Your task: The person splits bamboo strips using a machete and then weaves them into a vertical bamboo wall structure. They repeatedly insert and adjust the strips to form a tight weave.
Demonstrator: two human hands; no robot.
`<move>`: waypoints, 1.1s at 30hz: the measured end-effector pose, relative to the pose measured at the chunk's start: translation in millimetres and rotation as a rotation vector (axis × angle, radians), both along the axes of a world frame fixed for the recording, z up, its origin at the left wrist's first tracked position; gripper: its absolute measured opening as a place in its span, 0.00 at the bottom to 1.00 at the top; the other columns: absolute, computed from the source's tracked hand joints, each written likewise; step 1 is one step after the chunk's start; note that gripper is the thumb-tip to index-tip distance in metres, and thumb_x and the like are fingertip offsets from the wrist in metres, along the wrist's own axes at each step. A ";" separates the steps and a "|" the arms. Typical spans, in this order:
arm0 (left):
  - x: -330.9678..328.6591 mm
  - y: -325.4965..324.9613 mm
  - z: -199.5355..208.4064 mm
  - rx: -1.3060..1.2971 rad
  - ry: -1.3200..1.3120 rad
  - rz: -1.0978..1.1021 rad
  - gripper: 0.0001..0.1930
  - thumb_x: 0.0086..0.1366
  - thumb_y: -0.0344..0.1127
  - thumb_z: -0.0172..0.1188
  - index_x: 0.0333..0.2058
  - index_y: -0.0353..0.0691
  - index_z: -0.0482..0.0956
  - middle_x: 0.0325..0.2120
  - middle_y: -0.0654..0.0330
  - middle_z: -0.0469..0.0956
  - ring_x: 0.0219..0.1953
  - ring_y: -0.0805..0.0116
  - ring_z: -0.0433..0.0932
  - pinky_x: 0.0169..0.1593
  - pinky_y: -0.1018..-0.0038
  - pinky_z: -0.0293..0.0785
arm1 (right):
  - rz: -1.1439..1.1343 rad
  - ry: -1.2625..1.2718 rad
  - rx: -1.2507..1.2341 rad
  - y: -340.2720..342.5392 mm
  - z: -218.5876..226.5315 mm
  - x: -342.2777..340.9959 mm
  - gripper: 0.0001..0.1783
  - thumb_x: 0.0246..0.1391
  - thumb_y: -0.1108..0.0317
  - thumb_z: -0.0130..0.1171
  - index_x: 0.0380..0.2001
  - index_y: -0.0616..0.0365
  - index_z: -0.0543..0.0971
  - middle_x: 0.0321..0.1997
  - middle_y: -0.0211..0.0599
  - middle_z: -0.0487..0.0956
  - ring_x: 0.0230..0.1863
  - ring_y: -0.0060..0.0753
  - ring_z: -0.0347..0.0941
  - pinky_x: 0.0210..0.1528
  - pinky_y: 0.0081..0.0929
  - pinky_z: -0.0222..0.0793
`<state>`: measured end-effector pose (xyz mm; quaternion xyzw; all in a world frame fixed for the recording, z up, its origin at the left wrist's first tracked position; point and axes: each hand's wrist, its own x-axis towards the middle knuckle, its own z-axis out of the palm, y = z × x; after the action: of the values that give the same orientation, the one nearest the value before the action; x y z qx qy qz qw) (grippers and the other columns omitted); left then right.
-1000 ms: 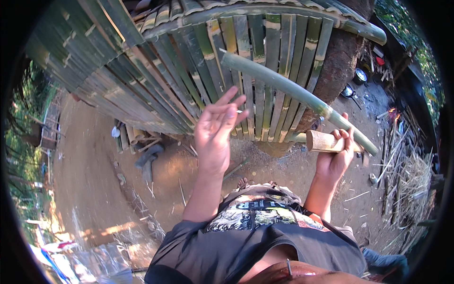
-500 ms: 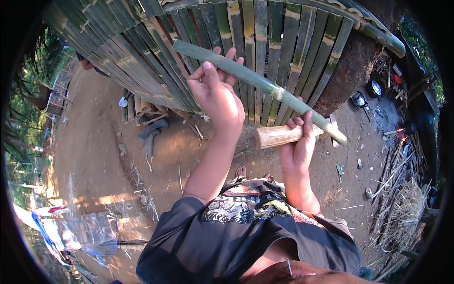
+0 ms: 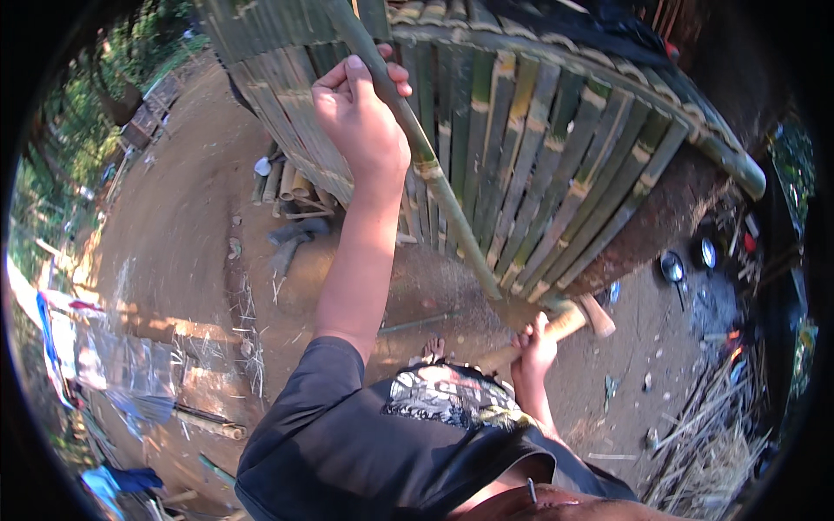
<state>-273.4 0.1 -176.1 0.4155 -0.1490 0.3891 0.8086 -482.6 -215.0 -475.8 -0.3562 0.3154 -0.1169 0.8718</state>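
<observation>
A long green bamboo strip [image 3: 443,195] slants from the top of the view down to its lower end near my right hand. My left hand [image 3: 363,122] is closed round its upper part, fingertips curled over the far side. My right hand [image 3: 536,347], lower down and to the right, grips a wooden-handled tool [image 3: 569,321]. A flat, pale brownish head shows at the tool's right end; its exact kind is unclear. The strip's lower end is close to the tool, and I cannot tell whether they touch.
A slatted bamboo structure [image 3: 556,130] curves across the area ahead. Cut bamboo pieces [image 3: 287,181] lie at left. On the right are pans [image 3: 672,267], a small fire [image 3: 734,337] and a straw and stick heap [image 3: 708,451] on the dirt ground.
The bamboo strip has swung steeper, its upper end rising out of view with my left hand. My right hand and the tool have moved lower.
</observation>
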 end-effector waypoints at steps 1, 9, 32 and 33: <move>-6.2 6.9 4.5 0.063 -0.030 0.030 0.07 0.75 0.30 0.48 0.41 0.30 0.68 0.36 0.46 0.79 0.26 0.65 0.77 0.31 0.69 0.76 | -0.042 -0.017 -0.031 -6.7 4.1 0.2 0.09 0.64 0.65 0.62 0.39 0.54 0.72 0.23 0.25 0.68 0.18 0.17 0.61 0.21 0.21 0.61; -76.5 -35.6 -37.6 0.494 0.139 -0.325 0.10 0.75 0.36 0.51 0.39 0.39 0.60 0.32 0.49 0.80 0.24 0.75 0.76 0.26 0.81 0.72 | 0.070 -0.634 -0.366 -19.8 199.2 82.0 0.11 0.67 0.65 0.57 0.44 0.63 0.76 0.22 0.26 0.68 0.19 0.15 0.62 0.19 0.20 0.62; -136.2 -34.0 -90.6 0.379 0.325 -0.445 0.05 0.74 0.29 0.51 0.40 0.38 0.64 0.26 0.59 0.77 0.22 0.79 0.73 0.25 0.82 0.68 | 0.338 -0.800 -0.315 21.5 250.0 81.4 0.07 0.62 0.73 0.61 0.33 0.63 0.74 0.28 0.38 0.76 0.24 0.25 0.73 0.23 0.23 0.69; -136.6 -37.4 -89.6 0.354 0.331 -0.465 0.05 0.74 0.29 0.52 0.40 0.38 0.64 0.26 0.58 0.77 0.22 0.79 0.72 0.25 0.82 0.67 | 0.355 -0.779 -0.313 19.7 247.5 80.1 0.07 0.63 0.73 0.60 0.33 0.63 0.73 0.28 0.38 0.76 0.24 0.24 0.73 0.23 0.23 0.69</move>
<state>-410.0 -37.3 -265.7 0.5618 -0.1718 0.0894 0.8043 -402.5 -195.3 -228.3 -0.4618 -0.1232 -0.1373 0.8676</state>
